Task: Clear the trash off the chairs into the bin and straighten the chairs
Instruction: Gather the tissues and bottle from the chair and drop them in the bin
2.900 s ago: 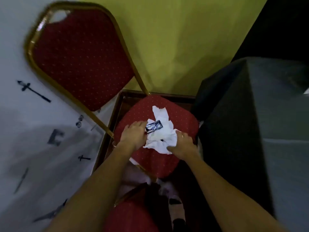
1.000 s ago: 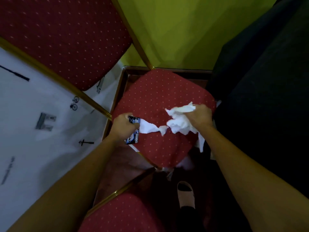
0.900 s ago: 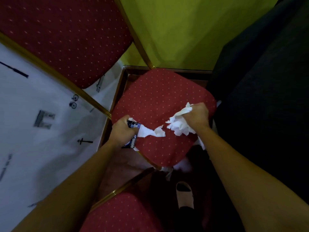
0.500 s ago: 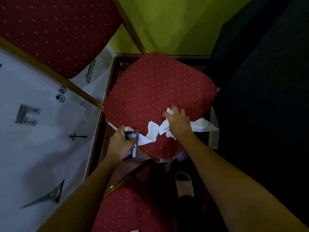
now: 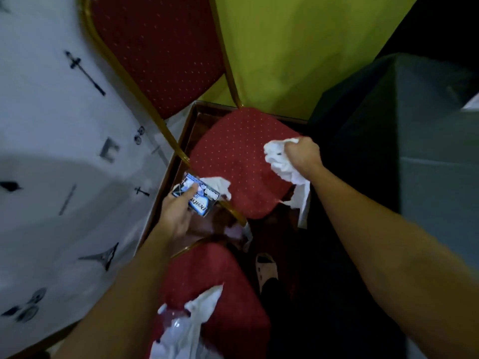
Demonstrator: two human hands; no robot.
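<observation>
A red dotted chair seat with a gold frame stands ahead of me, its tall backrest leaning up to the left. My right hand is shut on a wad of white tissue at the seat's right edge, with a strip hanging down. My left hand grips a small blue and white wrapper and a scrap of tissue at the seat's front left corner. A second red seat lies below me, with white paper and clear plastic trash on it.
A white wall with black drawings runs along the left, a yellow-green wall behind. A big dark covered shape stands close on the right. A foot in a white slipper rests on the dark floor between the chairs.
My right hand has gathered the tissue and lifted it to the seat's right edge. The left hand has drawn the wrapper off the seat's corner. The view has tilted down, showing the near seat's trash.
</observation>
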